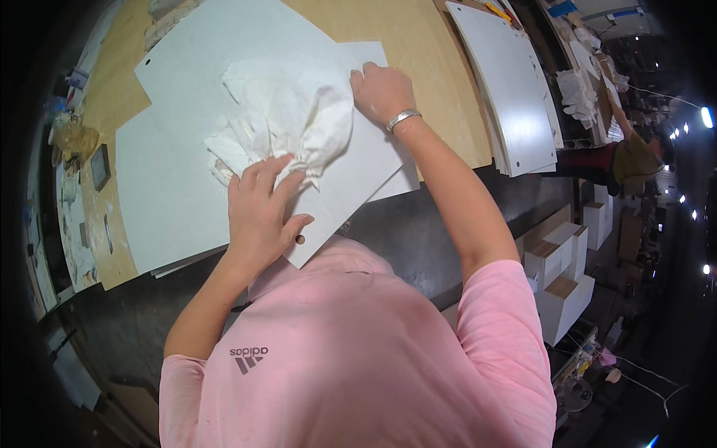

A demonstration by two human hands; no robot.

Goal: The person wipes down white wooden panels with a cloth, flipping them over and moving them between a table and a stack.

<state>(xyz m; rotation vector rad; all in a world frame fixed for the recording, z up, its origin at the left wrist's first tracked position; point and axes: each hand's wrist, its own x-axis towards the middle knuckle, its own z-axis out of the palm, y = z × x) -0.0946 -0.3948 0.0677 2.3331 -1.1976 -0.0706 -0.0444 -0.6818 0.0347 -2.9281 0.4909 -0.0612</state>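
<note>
A crumpled white cloth (325, 123) lies bunched on a large white panel (175, 190) with small holes near its corners. My left hand (261, 205) rests at the near side of the cloth, its fingertips on the gathered folds. Its thumb is stretched apart from the fingers, close to a hole in the panel's near corner. Farther off and to the right, my right hand (382, 93) is closed beside the cloth's right edge, above the panel. Whatever its curled fingers hold, if anything, is hidden.
The panel lies on a pale wooden table (448, 97), over another white sheet. To the right stands a stack of white panels (511, 89). A dark block (101, 168) lies at the left. White boxes (564, 261) stand lower right; another person (631, 160) is beyond.
</note>
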